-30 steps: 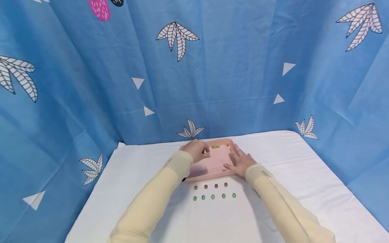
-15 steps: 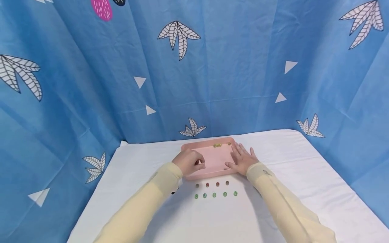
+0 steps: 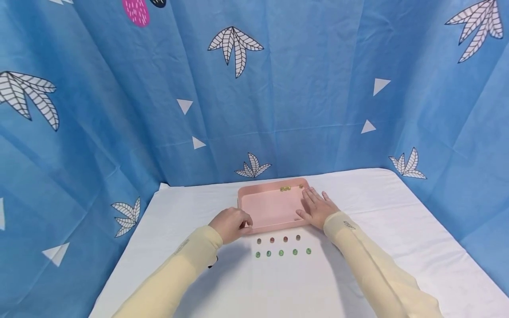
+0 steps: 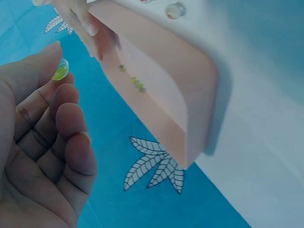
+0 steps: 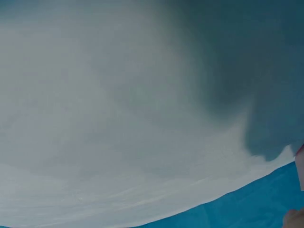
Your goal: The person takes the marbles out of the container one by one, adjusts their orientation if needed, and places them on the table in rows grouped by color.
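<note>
My left hand (image 3: pixel 230 224) is at the near-left corner of a pink tray (image 3: pixel 270 207). In the left wrist view, its thumb and index finger pinch a clear marble with yellow-green inside (image 4: pixel 61 70). The other fingers (image 4: pixel 71 116) curl loosely. My right hand (image 3: pixel 318 210) rests at the tray's right end, fingers spread over the rim. Several yellow-green marbles (image 3: pixel 285 189) lie along the tray's far wall, one of them nearer the far-right corner. The right wrist view catches only a bit of the hand (image 5: pixel 293 219) at its corner.
Before the tray lie two rows: several reddish-brown marbles (image 3: pixel 272 240) nearer it, several green marbles (image 3: pixel 281 253) closer to me. A white cloth (image 3: pixel 389 238) covers the table. Blue patterned curtains (image 3: pixel 310 88) hang behind and at both sides.
My left hand has drawn back from over the tray, leftward and toward me, to its near-left corner. The right hand has stayed at the tray's right end.
</note>
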`<state>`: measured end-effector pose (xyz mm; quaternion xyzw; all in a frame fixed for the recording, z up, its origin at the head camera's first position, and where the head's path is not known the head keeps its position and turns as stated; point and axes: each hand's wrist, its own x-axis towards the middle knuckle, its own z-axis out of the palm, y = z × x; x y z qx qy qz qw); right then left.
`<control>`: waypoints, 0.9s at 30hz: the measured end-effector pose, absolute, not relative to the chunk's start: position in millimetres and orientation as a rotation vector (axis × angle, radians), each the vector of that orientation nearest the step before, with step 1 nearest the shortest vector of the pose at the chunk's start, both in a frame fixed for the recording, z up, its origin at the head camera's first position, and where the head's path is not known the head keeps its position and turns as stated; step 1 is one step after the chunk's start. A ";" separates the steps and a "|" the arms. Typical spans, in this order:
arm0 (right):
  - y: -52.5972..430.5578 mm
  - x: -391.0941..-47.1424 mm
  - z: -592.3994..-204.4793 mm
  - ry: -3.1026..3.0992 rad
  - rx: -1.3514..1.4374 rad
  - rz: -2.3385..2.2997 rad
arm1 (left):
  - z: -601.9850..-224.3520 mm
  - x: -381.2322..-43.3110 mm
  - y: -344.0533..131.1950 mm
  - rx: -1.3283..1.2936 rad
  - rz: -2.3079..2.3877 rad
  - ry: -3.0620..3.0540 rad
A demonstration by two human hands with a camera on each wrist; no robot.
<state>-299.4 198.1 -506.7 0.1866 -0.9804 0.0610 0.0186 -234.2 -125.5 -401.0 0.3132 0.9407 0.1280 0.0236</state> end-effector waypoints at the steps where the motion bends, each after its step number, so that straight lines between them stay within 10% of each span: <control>1: 197.8 -299.0 -506.9 -3.040 0.589 0.177 | -402.5 -233.1 -127.8 0.967 0.399 2.911; 27: 197.2 -305.2 -507.8 -3.107 0.564 0.266 | -435.4 -192.4 -141.7 1.081 0.422 2.821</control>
